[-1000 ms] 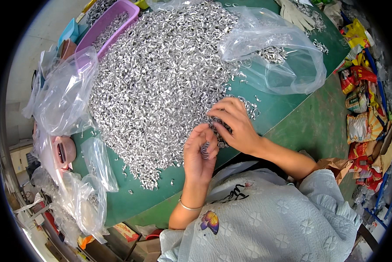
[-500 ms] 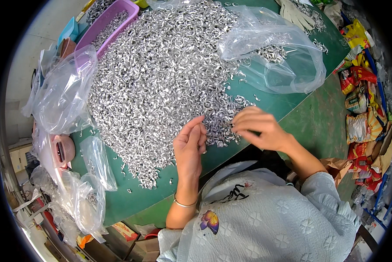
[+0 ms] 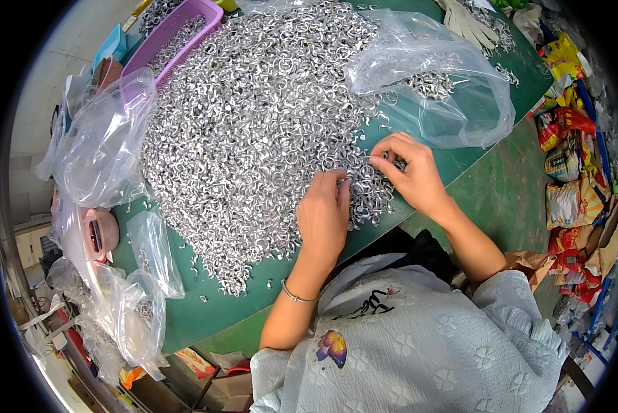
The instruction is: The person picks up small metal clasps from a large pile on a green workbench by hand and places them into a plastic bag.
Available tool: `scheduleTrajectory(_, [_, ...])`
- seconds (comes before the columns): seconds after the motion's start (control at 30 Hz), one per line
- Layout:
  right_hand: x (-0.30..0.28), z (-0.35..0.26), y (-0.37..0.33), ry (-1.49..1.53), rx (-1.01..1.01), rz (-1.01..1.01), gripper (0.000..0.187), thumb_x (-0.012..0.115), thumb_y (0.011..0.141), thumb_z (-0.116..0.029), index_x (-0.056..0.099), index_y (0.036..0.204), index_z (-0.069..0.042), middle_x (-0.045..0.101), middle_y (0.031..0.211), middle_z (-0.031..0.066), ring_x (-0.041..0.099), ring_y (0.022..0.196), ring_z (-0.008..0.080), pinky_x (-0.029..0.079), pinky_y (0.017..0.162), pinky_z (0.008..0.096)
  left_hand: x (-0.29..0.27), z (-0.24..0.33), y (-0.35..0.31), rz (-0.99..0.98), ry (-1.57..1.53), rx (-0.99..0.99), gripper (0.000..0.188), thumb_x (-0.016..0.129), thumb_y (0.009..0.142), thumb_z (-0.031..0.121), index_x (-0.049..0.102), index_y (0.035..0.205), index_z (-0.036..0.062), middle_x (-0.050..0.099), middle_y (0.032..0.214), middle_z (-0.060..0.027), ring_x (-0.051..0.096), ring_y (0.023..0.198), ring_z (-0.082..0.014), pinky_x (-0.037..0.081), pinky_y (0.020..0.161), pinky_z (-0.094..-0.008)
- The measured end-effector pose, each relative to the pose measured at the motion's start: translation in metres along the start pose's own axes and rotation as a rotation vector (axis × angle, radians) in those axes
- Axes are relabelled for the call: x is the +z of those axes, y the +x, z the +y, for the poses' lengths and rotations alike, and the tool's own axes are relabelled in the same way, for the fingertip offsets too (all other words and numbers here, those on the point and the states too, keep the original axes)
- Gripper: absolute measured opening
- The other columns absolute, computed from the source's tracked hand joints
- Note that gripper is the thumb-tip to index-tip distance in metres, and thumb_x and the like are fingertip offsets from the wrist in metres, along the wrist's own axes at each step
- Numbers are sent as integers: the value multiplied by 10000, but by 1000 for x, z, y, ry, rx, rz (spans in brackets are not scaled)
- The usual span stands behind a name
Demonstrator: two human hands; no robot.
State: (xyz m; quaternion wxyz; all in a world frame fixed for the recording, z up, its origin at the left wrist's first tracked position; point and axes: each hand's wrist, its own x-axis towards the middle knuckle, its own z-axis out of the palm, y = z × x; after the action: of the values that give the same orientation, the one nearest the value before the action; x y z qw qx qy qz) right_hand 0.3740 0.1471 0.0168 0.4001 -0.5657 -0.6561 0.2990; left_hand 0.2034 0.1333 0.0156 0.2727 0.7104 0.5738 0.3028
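A broad heap of small silvery metal pieces (image 3: 247,131), many of them curved or ring-shaped, covers much of the green table (image 3: 240,313). My left hand (image 3: 323,215) rests at the heap's near right edge. Its thumb and fingers are bent together into the pieces, and whatever is between the tips is hidden. To its right, my right hand (image 3: 413,173) hovers by the same edge with thumb and forefinger pinched. Anything held in that pinch is too small to make out. A gap separates the two hands.
A purple basket (image 3: 138,60) with metal pieces stands at the far left. Clear plastic bags lie at left (image 3: 102,148) and at far right (image 3: 484,103), the latter over more pieces. A pale glove (image 3: 471,26) lies behind. A pink container (image 3: 101,234) sits on the left.
My left hand has turned palm-down and moved up and right onto the pieces. My right hand has shifted slightly farther away from me, its fingers still bent toward the thumb.
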Motion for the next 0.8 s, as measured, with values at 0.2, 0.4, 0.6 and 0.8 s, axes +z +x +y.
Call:
scheduleTrajectory(0.2, [-12,3,-8,595,341,-48,100,597,866,-47,605,951,4,584,800,19,512,649,101,406,582,230,-3,-7,-1,82,-338,-96,72,606,851,31,592,908,-11,523,677,-17,455,584,-101,372,516,-252])
scheduleTrajectory(0.4, [-24,10,-6,1440,554,-202,287,548,903,-80,502,1161,35,575,831,33,550,722,132,449,630,238,-23,-23,0,-178,-1705,-518,100,536,871,83,528,952,27,555,1027,-109,489,796,-139,382,514,-227])
scheduleTrajectory(0.6, [-21,18,-4,1308,558,-255,177,588,888,-107,586,1024,7,536,759,-11,473,641,92,355,542,208,-22,-31,-5,-70,-1628,-545,143,588,812,58,540,941,22,513,868,-57,451,704,-122,359,528,-220])
scheduleTrajectory(0.8, [-7,-5,-11,-97,52,-131,99,678,777,-64,617,835,-12,518,693,54,444,566,159,343,515,288,-4,6,-15,-13,17,-19,134,718,747,64,626,835,24,518,685,-66,472,544,-171,402,515,-290])
